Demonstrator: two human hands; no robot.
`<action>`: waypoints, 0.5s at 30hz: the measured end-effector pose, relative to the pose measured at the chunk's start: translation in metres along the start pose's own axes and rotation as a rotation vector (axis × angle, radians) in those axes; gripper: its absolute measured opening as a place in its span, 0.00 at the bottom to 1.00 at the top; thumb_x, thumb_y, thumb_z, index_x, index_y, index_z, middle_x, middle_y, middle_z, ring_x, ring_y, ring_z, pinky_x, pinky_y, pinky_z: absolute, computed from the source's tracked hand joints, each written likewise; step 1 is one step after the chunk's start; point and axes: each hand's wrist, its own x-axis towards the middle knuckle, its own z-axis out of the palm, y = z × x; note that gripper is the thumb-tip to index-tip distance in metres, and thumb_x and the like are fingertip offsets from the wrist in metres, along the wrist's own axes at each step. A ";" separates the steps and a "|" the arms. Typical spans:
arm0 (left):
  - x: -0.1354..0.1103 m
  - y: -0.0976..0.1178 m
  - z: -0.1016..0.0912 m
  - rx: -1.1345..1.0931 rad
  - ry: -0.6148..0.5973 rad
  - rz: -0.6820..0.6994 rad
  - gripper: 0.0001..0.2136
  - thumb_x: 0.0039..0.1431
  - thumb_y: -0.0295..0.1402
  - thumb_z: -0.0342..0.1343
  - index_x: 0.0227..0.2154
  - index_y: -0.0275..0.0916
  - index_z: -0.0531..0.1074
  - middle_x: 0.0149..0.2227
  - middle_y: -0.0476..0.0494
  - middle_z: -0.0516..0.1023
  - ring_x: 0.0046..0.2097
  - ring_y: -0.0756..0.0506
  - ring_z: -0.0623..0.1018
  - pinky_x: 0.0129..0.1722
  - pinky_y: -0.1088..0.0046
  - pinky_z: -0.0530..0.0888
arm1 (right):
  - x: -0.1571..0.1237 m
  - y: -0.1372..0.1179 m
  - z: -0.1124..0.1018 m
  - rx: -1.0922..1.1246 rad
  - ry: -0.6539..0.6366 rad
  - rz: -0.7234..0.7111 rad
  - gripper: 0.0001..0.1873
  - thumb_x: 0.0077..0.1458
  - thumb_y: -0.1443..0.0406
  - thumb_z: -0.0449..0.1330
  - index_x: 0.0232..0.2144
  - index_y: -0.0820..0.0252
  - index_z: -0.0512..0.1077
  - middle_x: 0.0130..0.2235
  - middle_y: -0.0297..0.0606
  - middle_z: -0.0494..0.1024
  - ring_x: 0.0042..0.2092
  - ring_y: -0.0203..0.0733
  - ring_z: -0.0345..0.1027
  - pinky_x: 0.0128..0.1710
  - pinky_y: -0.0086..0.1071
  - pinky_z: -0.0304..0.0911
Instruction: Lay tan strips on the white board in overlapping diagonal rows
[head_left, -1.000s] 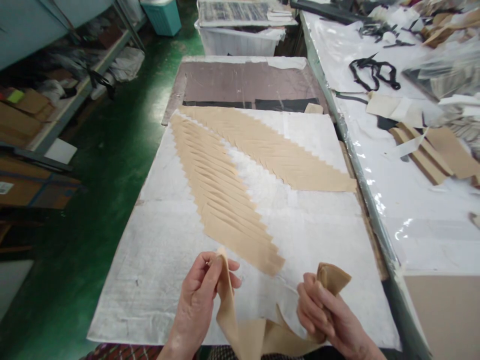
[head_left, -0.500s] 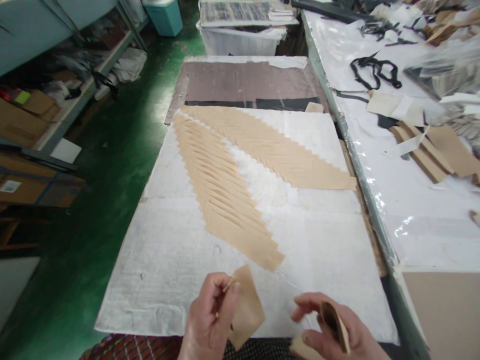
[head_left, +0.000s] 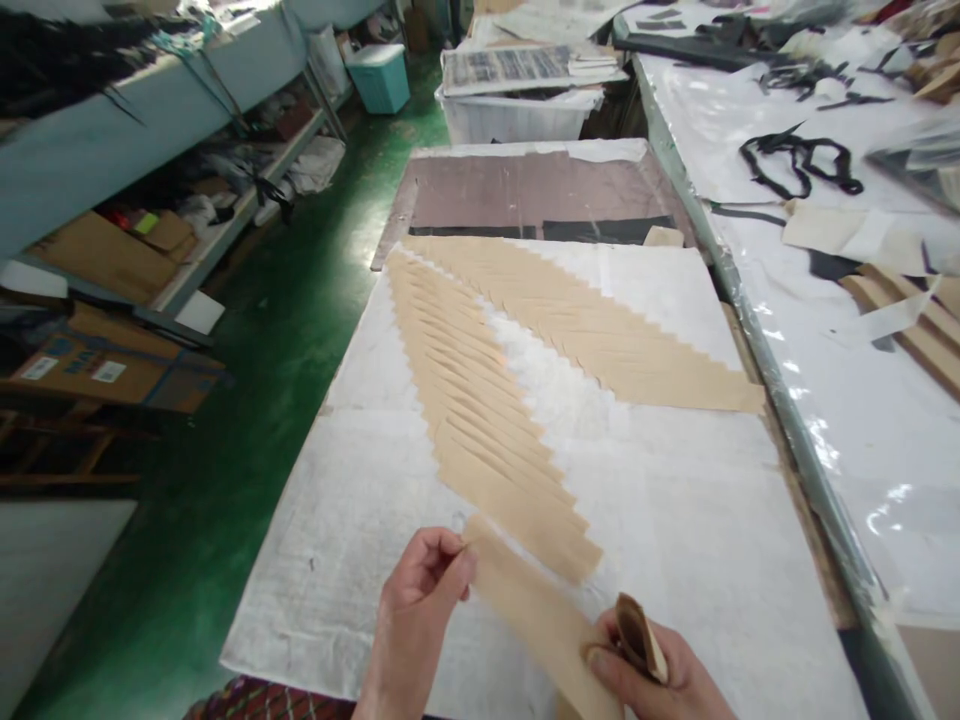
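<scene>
A tan strip (head_left: pixel 536 615), which looks like thin leather or paper, is stretched between my two hands just in front of the near row. My left hand (head_left: pixel 424 595) pinches its upper left corner between thumb and fingers. At its other end, my right hand (head_left: pixel 652 665) grips the strip and also has a rolled tan piece (head_left: pixel 636 630) tucked in its fingers. Beyond the hands lies a row of overlapping tan strips (head_left: pixel 487 420), fanned like stairs. A second overlapping row (head_left: pixel 592 320) slants off to the right behind it.
The rows lie on a white-covered board (head_left: pixel 337 520). On the right runs a plastic-covered table (head_left: pixel 840 400) with black cords (head_left: pixel 799 165) and scraps. Ahead stands a white bin (head_left: pixel 517 115); shelving with cardboard boxes (head_left: pixel 120 360) lines the left beyond the green floor (head_left: pixel 300 290).
The strip, earlier hanging from my left hand, is now stretched out between both hands. My right hand has closed on its far end. The view has shifted, so the scene sits lower and further right.
</scene>
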 end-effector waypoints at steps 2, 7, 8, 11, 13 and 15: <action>0.019 -0.011 -0.002 0.020 0.006 0.022 0.10 0.51 0.37 0.59 0.29 0.39 0.66 0.24 0.54 0.68 0.26 0.53 0.66 0.25 0.80 0.65 | 0.009 -0.003 -0.005 -0.100 0.123 -0.059 0.20 0.47 0.49 0.61 0.25 0.60 0.68 0.23 0.29 0.62 0.26 0.34 0.55 0.26 0.26 0.53; 0.054 -0.025 -0.005 0.293 0.145 0.122 0.11 0.52 0.39 0.57 0.35 0.41 0.65 0.28 0.52 0.72 0.28 0.50 0.72 0.30 0.76 0.68 | 0.034 0.002 -0.006 -0.258 0.265 -0.108 0.20 0.48 0.48 0.59 0.25 0.59 0.68 0.24 0.31 0.66 0.28 0.38 0.59 0.27 0.27 0.56; 0.058 -0.025 -0.005 0.370 0.174 0.143 0.11 0.52 0.39 0.56 0.36 0.41 0.64 0.28 0.52 0.73 0.28 0.50 0.72 0.31 0.75 0.69 | 0.037 0.004 -0.006 -0.285 0.284 -0.102 0.20 0.49 0.48 0.58 0.25 0.59 0.68 0.23 0.31 0.66 0.28 0.38 0.59 0.26 0.27 0.56; 0.066 -0.024 -0.006 0.545 0.211 0.182 0.11 0.54 0.39 0.54 0.38 0.42 0.63 0.28 0.53 0.74 0.28 0.49 0.74 0.31 0.73 0.69 | 0.043 0.011 -0.004 -0.361 0.363 -0.094 0.19 0.51 0.48 0.55 0.28 0.58 0.68 0.24 0.32 0.69 0.28 0.39 0.61 0.26 0.28 0.57; 0.069 -0.023 -0.006 0.623 0.215 0.174 0.11 0.54 0.39 0.53 0.39 0.42 0.62 0.28 0.53 0.74 0.28 0.49 0.75 0.31 0.73 0.68 | 0.044 0.014 -0.002 -0.408 0.386 -0.082 0.18 0.51 0.50 0.54 0.31 0.57 0.70 0.25 0.33 0.72 0.29 0.41 0.64 0.27 0.29 0.58; 0.070 -0.022 -0.006 0.677 0.219 0.158 0.12 0.54 0.40 0.53 0.39 0.43 0.62 0.28 0.52 0.75 0.29 0.48 0.75 0.30 0.73 0.68 | 0.044 0.015 -0.002 -0.461 0.396 -0.075 0.17 0.51 0.51 0.53 0.33 0.57 0.70 0.26 0.33 0.74 0.29 0.41 0.66 0.28 0.30 0.59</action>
